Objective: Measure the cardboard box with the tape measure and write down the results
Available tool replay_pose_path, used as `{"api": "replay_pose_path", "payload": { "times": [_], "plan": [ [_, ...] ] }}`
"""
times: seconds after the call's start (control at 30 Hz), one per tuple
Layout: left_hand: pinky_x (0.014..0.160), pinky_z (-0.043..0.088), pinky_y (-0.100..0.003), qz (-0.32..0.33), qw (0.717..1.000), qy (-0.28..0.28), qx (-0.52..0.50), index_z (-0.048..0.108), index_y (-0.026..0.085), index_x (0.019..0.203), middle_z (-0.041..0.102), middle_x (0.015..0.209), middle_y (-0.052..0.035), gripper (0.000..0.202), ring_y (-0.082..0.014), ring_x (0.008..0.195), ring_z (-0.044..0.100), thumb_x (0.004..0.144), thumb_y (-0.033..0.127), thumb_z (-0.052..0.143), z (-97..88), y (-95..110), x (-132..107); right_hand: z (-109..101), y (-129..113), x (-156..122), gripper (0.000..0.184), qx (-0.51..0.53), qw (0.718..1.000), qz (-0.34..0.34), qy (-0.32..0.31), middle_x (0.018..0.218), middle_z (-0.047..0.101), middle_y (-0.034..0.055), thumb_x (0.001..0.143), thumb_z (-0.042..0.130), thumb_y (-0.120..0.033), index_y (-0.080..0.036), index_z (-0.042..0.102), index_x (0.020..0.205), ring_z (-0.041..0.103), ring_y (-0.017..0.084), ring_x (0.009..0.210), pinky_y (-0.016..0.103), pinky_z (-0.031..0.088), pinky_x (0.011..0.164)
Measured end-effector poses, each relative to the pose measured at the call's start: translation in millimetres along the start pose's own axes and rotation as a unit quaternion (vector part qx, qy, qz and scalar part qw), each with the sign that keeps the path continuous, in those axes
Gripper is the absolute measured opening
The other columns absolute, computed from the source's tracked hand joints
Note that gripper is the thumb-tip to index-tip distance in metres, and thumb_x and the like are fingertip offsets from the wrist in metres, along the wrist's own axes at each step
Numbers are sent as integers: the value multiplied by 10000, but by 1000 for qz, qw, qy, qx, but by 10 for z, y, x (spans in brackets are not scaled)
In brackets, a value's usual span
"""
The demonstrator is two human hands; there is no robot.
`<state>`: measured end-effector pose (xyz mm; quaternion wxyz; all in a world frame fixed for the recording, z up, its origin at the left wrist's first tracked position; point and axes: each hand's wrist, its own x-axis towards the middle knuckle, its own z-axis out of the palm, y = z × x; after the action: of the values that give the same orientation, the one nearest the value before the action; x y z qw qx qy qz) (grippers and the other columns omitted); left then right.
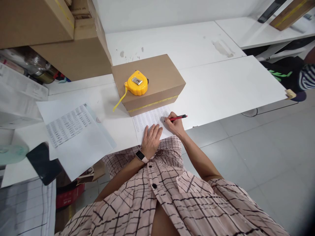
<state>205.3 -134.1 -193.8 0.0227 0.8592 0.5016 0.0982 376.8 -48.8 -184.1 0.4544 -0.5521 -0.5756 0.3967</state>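
Note:
My right hand (175,126) is closed around a red pen (179,117), its tip on a printed sheet (147,119) at the table's near edge. My left hand (151,140) lies flat on the same sheet with fingers stretched out; a watch (140,155) is on that wrist. Just behind the sheet stands a brown cardboard box (161,77), partly covering the paper's far end. A yellow tape measure (136,83) rests on top of the box, its tape hanging over the left side.
A white table (221,85) carries more printed sheets (73,131) and a dark phone (43,163) at left. Large cardboard boxes (73,42) are stacked at back left. Another person's striped sleeve (307,77) shows at far right. Grey tiled floor (270,157) lies right of me.

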Motion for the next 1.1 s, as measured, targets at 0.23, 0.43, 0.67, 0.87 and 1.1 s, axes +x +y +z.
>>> {"api": "replay_pose_path", "payload": {
  "times": [0.23, 0.43, 0.67, 0.87, 1.1],
  "plan": [
    [1271, 264, -572, 4, 1000, 23, 7, 492, 115, 1509, 497, 1579, -140, 505, -308, 1481, 431, 1026, 260, 462, 27, -5, -10, -6, -1, 2, 240, 3, 1000, -2, -8, 579, 391, -54, 776, 624, -315, -244, 432, 651, 367, 122, 576, 289, 309, 560],
    [1275, 259, -566, 1, 1000, 17, 8, 496, 126, 1509, 494, 1582, -137, 506, -309, 1486, 426, 1028, 279, 464, 23, -5, -1, -5, -36, 4, 221, 9, 1000, 11, 1, 575, 393, -57, 757, 618, -299, -241, 436, 646, 364, 118, 569, 287, 307, 562],
    [1281, 246, -565, 1, 1000, 5, 6, 473, 131, 1530, 477, 1594, -140, 537, -305, 1500, 406, 1017, 291, 489, 12, -8, -6, -14, -38, 6, 251, 15, 1000, 15, 15, 568, 375, -62, 764, 622, -322, -245, 419, 640, 349, 115, 561, 284, 289, 550],
    [1285, 241, -566, -2, 1000, 4, 0, 466, 129, 1534, 472, 1597, -143, 550, -305, 1504, 400, 1007, 279, 504, 16, -7, -8, -7, 1, 9, 255, 0, 1000, 6, 6, 574, 394, -54, 776, 633, -312, -244, 428, 642, 370, 122, 570, 286, 308, 555],
    [1284, 240, -567, 1, 1000, 9, 2, 470, 123, 1531, 472, 1598, -139, 531, -307, 1501, 403, 1019, 266, 471, 18, -5, -14, -9, -12, 6, 235, 7, 1000, 12, 8, 578, 403, -56, 763, 630, -290, -241, 435, 642, 367, 118, 570, 286, 306, 558]
  ]
}}
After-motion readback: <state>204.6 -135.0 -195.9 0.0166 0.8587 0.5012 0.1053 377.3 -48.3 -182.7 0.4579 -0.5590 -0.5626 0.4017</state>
